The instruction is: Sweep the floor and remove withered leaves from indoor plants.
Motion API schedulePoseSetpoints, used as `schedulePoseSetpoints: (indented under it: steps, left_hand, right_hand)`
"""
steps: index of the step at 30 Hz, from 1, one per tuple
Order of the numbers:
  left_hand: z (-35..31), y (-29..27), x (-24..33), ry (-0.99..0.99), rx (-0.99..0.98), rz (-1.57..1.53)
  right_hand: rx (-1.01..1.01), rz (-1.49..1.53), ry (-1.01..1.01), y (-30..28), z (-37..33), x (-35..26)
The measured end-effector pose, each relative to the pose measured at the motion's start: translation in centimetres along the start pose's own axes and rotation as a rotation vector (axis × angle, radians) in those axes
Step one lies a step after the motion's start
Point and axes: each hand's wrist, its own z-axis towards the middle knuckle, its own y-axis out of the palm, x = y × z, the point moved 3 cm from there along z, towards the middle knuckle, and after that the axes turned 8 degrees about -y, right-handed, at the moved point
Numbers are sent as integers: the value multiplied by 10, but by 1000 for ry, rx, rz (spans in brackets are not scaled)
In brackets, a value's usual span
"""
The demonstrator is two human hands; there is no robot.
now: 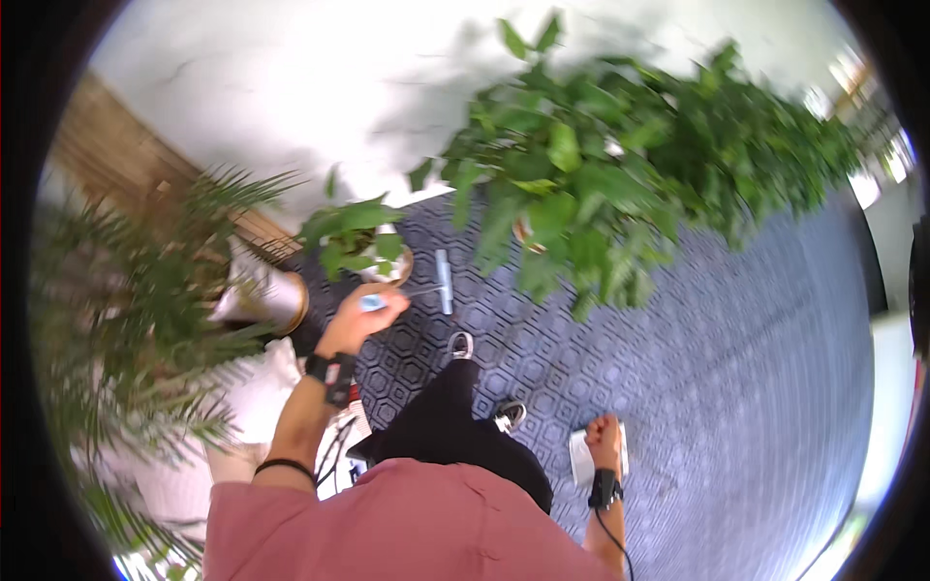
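Pink shirt (pixel 407 523), near. Right grip (pixel 605 436): clenched on 1 white cloth (pixel 581 460). Left grip (pixel 360 315): clasping 1 pale blue item (pixel 372 303), beside small potted plant (pixel 354 237), far left.

I see a dark blue patterned carpet (pixel 736 368) under bright daylight, a white wall (pixel 291 87) behind, and wooden slats (pixel 116 155) at left.

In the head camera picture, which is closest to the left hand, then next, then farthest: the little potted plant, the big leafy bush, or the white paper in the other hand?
From the left hand:
1. Little potted plant, just above it.
2. Big leafy bush, upper right.
3. White paper, lower right, in the right hand.
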Motion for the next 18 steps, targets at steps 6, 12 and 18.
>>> schedulePoseSetpoints:
  steps: [6, 12, 18]
  left_hand:
    - [45, -1, 44, 58, -49, 43]
    - [96, 10, -71, -72, -72, -233]
    - [117, -28, -81, -315, 50, -469]
  right_hand:
    - [-117, -210, 112, 65, 23, -14]
    - [-193, -338, 164, 183, 60, -48]
    - [-376, -601, -126, 343, 65, -89]
